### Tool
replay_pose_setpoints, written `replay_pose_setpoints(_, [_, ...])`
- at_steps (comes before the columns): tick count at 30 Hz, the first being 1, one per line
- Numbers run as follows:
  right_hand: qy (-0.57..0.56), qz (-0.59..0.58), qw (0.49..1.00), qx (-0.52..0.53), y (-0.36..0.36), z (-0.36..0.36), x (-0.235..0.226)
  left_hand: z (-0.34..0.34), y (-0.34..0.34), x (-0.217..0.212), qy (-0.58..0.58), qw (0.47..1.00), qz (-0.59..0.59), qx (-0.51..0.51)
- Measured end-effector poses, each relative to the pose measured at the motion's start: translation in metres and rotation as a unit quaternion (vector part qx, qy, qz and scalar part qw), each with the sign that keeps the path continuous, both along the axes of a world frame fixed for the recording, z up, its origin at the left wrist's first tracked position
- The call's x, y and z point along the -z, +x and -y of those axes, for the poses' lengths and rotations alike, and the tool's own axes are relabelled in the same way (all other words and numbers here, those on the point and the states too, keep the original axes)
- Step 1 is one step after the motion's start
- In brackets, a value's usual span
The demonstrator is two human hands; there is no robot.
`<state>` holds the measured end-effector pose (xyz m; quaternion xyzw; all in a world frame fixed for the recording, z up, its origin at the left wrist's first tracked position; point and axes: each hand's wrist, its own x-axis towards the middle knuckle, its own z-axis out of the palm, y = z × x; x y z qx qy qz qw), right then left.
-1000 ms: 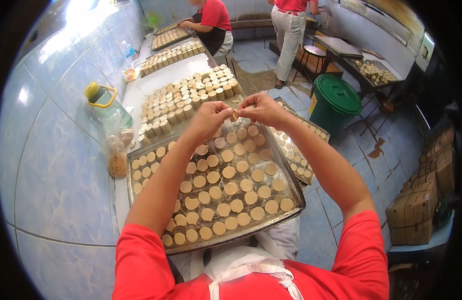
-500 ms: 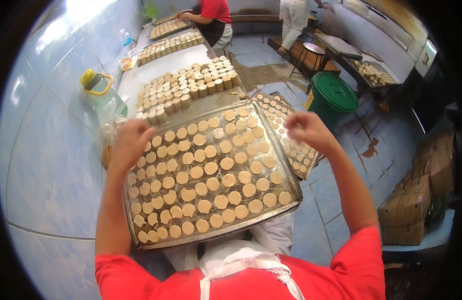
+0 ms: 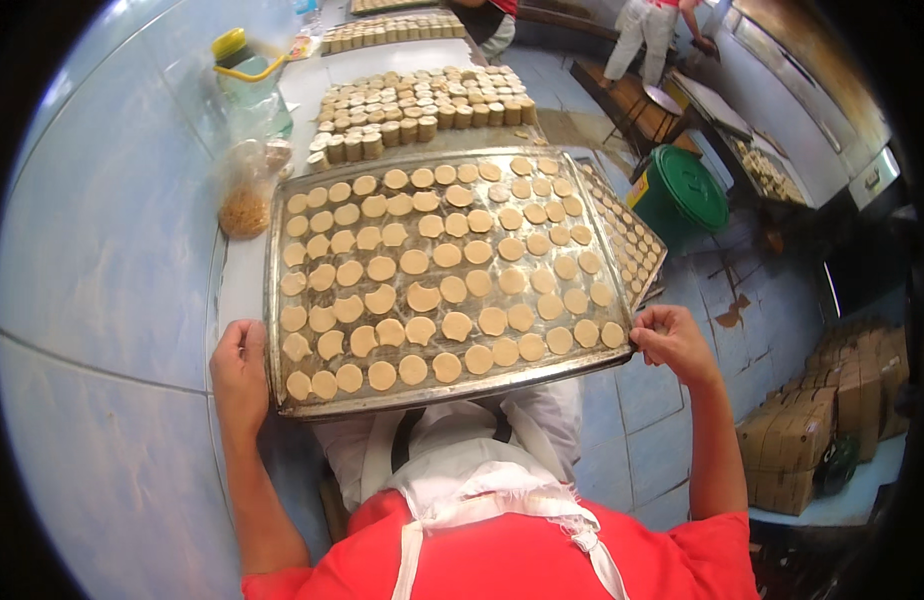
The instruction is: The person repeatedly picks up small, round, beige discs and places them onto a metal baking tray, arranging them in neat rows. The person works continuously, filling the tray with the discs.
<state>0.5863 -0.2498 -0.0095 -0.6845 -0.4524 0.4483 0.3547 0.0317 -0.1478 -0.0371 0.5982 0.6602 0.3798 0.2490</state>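
A metal baking tray (image 3: 452,385) lies in front of me, covered with rows of flat, round pieces of dough (image 3: 414,262). Some of the rounds have bites missing from their edges. At the tray's near left corner my left hand (image 3: 240,375) is closed against the rim, its fingertips partly hidden. My right hand (image 3: 674,345) pinches the near right corner between thumb and curled fingers. Just beyond the tray, short stacks of pale dough rounds (image 3: 422,110) stand close together on the table.
A second tray of rounds (image 3: 632,240) sits at the right, partly covered. Near it stands a green lidded bin (image 3: 682,195). A yellow-capped jug (image 3: 257,85) and a clear bag (image 3: 244,210) are along the left wall. Cardboard boxes (image 3: 792,440) lie at right; a co-worker (image 3: 642,40) stands far back.
Both hands have come down from above the tray's sides to its near corners and closed there. The view has shifted, and the tray appears more level.
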Motion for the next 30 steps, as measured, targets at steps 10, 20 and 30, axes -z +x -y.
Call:
replay_pose_setpoints(10, [0.089,-0.241,0.949,-0.183,-0.023,0.041,-0.008,0.006,-0.012,0.003,-0.044,0.987,0.154,0.000])
replay_pose_setpoints(20, [0.076,-0.548,0.807,-0.206,-0.071,0.100,0.008,-0.018,-0.004,-0.069,-0.097,0.950,0.284,0.084])
replay_pose_setpoints(30, [0.294,-0.405,0.866,0.011,-0.129,0.151,0.028,-0.051,-0.007,-0.025,-0.044,0.948,0.177,0.262])
